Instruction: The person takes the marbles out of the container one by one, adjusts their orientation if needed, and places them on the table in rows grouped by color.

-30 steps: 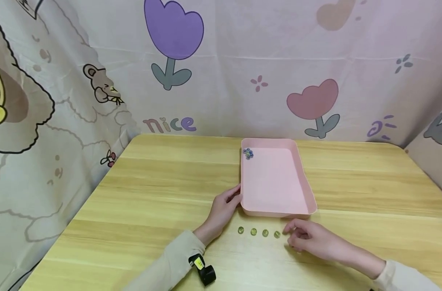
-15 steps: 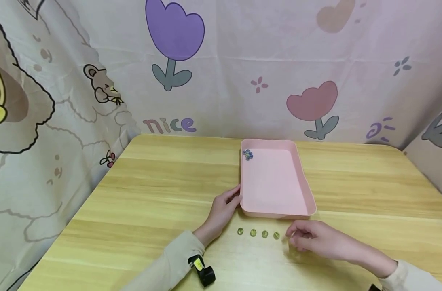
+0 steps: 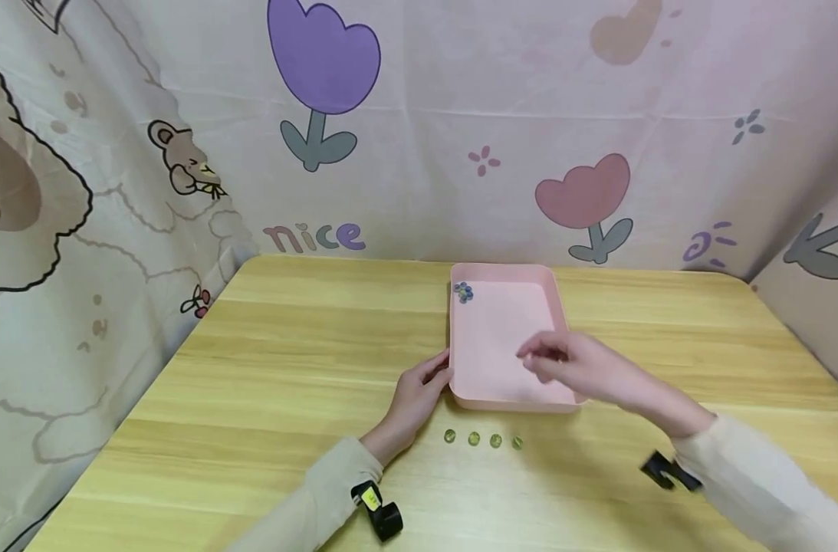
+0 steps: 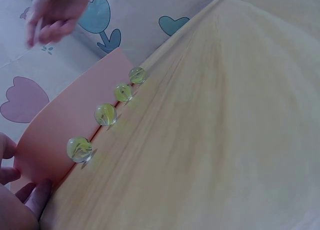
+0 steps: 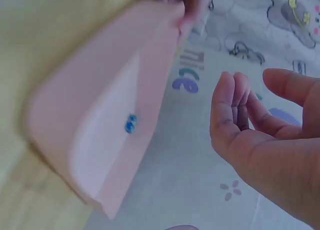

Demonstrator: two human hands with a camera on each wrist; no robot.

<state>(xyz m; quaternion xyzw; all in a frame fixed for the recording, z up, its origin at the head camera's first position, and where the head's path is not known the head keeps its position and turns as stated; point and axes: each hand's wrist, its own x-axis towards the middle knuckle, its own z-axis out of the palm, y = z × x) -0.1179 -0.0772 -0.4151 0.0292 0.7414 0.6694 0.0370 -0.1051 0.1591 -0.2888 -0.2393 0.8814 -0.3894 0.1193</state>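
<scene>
Marbles [image 3: 474, 438] tinted yellow-green lie spaced in a row on the surface [image 3: 322, 345] before the pink tray [image 3: 491, 330], which the left hand [image 3: 412, 397], thumb and fingers parted against its wall, likely steadies while the seemingly empty right hand [image 3: 576, 363] hovers above, fingers loosely curled, thumb apart.

Multicoloured "nice" lettering [image 3: 309, 240] stands on the pale cartoon-printed fabric backdrop [image 3: 425, 195], toward ten o'clock; the small yellow label [image 3: 370, 498] on the black wrist camera [image 3: 388, 524], toward six o'clock, is unreadable.
</scene>
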